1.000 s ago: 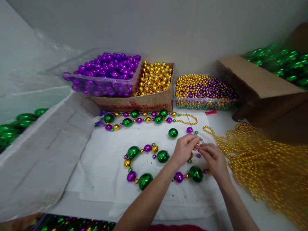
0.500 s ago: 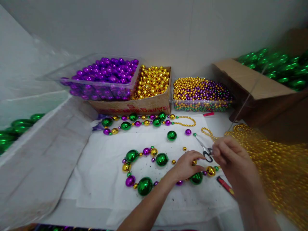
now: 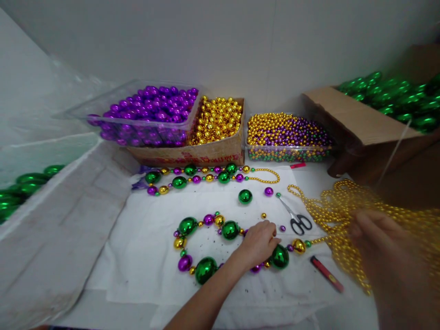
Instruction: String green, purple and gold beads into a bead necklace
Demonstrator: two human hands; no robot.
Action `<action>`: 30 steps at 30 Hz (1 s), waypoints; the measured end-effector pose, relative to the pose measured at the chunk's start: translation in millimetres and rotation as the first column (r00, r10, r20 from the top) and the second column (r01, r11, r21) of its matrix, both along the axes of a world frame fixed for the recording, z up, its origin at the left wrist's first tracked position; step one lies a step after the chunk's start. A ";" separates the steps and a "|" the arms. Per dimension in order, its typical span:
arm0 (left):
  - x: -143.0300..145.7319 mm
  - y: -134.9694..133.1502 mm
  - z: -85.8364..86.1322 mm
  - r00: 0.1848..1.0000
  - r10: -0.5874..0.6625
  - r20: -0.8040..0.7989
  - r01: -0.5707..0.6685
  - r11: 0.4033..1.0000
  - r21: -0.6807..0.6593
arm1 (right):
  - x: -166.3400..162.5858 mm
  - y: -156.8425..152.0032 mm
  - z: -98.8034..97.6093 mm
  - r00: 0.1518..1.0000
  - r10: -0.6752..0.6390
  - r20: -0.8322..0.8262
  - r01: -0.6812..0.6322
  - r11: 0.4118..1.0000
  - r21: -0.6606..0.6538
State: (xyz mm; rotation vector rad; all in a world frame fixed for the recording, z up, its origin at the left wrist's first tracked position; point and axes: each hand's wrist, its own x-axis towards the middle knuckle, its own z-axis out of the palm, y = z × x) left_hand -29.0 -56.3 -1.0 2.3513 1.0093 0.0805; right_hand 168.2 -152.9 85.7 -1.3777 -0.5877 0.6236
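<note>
A part-strung strand of large green, purple and gold balls [image 3: 206, 268] lies in a loop on the white cloth [image 3: 147, 256]. My left hand [image 3: 259, 243] rests on it beside a green ball [image 3: 280, 256], with its fingers curled down over the strand. My right hand [image 3: 378, 240] is blurred by motion above the pile of gold bead strings [image 3: 347, 206], and its fingers cannot be made out. A thin thread [image 3: 395, 149] runs up from that hand towards the upper right. Small scissors [image 3: 297, 221] lie on the cloth between the hands.
A finished bead strand [image 3: 206, 173], a loose green ball [image 3: 245, 196] and a purple bead [image 3: 268, 191] lie further back. A red stick [image 3: 326, 274] is near the front. Behind stand tubs of purple balls [image 3: 151, 110], gold balls [image 3: 218, 119] and small mixed beads [image 3: 287, 133]. A cardboard box [image 3: 357, 117] holds green balls.
My hands came apart from a joined pinch. The right hand swept right from beside the scissors to the gold pile. The left hand dropped onto the strand.
</note>
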 end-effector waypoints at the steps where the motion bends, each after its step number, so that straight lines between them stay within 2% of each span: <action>1: 0.3 0.2 -0.8 1.000 -0.005 -0.020 0.006 1.000 0.025 | 0.7 0.2 -3.2 0.999 -0.020 -0.037 0.019 1.000 -0.019; 6: -1.7 0.3 -6.7 0.995 -0.016 -0.099 0.029 0.991 0.131 | 4.4 5.5 -18.4 0.985 -0.089 -0.147 0.081 0.995 -0.061; 10: -4.8 -2.3 -9.2 0.994 -0.003 -0.108 0.023 0.983 0.182 | 4.7 9.8 -30.8 0.989 -0.086 -0.118 0.074 0.992 -0.105; 16: -11.1 -4.6 -10.6 0.999 -0.007 -0.040 0.012 0.991 0.134 | -0.2 12.1 -40.2 0.994 -0.048 -0.103 0.035 0.992 -0.125; 20: -18.4 -6.8 -2.3 0.996 -0.015 0.082 0.007 0.996 0.094 | -4.4 13.8 -46.0 0.994 0.022 -0.105 -0.036 0.990 -0.133; 23: -23.3 -19.8 6.5 0.979 0.039 0.201 -0.063 0.991 0.117 | -7.6 15.3 -52.5 0.989 0.078 -0.128 -0.096 0.986 -0.136; 25: -25.8 -33.4 8.5 0.971 0.033 0.238 -0.057 0.994 0.096 | -11.0 16.6 -54.8 0.986 0.103 -0.129 -0.120 0.984 -0.132; 30: -28.6 -62.2 -6.5 0.969 -0.031 0.245 0.030 1.000 0.007 | -23.5 22.2 -47.2 0.984 0.131 -0.121 -0.149 0.976 -0.156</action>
